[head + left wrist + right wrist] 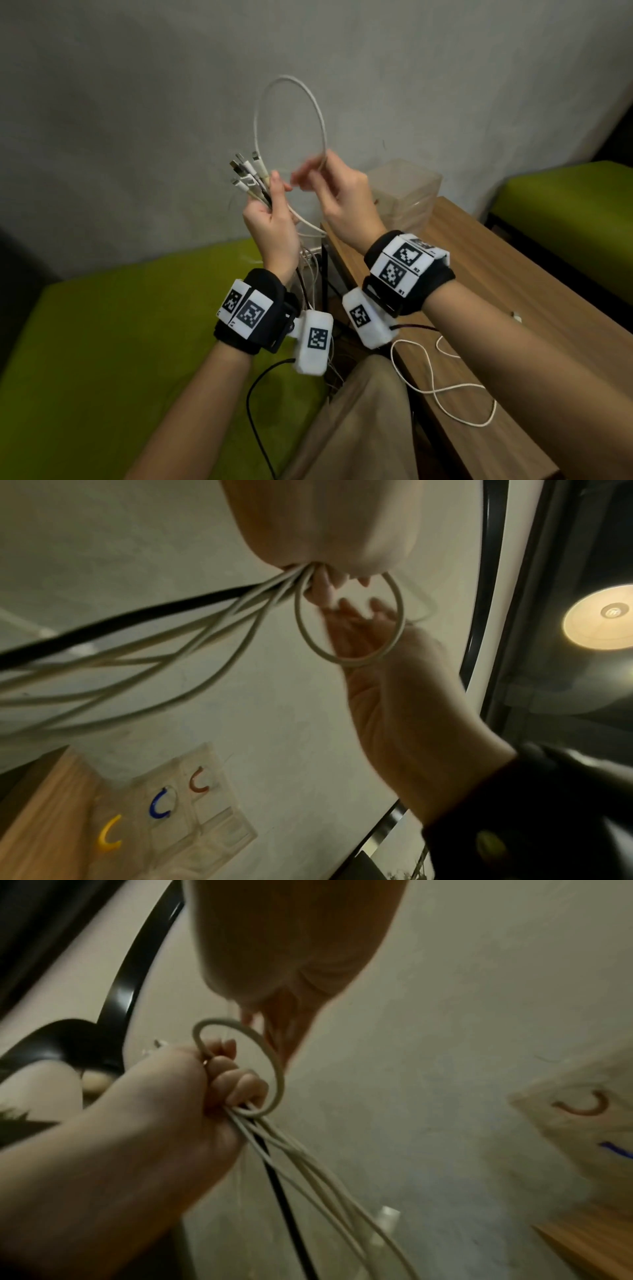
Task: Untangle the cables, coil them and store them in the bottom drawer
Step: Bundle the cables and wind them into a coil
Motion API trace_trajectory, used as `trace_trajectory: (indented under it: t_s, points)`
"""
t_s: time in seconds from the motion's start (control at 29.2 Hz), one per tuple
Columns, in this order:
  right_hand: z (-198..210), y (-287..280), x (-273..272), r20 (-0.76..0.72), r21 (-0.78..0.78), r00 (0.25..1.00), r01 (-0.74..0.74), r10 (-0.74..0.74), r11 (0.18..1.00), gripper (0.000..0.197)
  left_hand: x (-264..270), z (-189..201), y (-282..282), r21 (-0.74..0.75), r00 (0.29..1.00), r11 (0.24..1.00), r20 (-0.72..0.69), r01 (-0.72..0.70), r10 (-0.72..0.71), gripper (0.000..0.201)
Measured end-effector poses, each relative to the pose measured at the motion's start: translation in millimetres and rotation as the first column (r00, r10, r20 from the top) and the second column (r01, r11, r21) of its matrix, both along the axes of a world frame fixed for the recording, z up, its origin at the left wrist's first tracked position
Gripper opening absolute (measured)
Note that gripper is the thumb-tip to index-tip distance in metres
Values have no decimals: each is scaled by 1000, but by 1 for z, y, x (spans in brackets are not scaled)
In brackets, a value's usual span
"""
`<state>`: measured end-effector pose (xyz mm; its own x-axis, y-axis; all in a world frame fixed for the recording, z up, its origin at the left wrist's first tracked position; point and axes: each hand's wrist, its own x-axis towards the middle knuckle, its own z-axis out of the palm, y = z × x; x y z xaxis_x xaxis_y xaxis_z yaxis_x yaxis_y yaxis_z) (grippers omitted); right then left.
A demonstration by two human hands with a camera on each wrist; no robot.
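Both hands work at chest height: left hand (270,219) clenches the cable bundle (248,178), plugs up; right hand (342,195) pinches the white loop (291,113) arching above, drawer unit (404,195) beyond.

— What is standing around the room?
— A grey plaster wall (144,102) is filling the view from nine to two o'clock. Green cushions (120,342) are lying at seven and three o'clock, with a wooden bench (513,308) running between them.
— And the light?
— A round ceiling lamp (603,616) is glowing warm beside a dark window frame (496,588).
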<state>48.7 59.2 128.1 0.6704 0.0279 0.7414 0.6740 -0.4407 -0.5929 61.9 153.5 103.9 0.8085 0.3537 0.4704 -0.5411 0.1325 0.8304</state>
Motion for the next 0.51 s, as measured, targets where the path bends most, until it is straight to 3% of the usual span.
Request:
trace_trajectory:
  t_s: [0.1, 0.17, 0.27, 0.41, 0.51]
  points:
    - [-33, -12, 1, -308, -299, 947, -7, -90, 954, 12, 2, -8, -1, 55, 1000, 998, -27, 15, -14, 33]
    - [-52, -20, 0, -420, -438, 896, -59, -146, 897, 10, 1, -15, -3, 105, 998, 994, -44, 37, -33, 31]
    - [-60, -22, -3, -461, -467, 879, -124, -122, 875, 12, 0, -24, -8, 176, 996, 982, -70, 63, -51, 29]
    - [-55, -24, -6, -383, -446, 918, -83, -106, 891, 13, 3, -24, -9, 165, 995, 984, -81, 63, -51, 31]
    - [-69, -24, -6, -480, -506, 865, -134, -149, 852, 18, 6, -23, -6, 194, 996, 979, -78, 57, -42, 37]
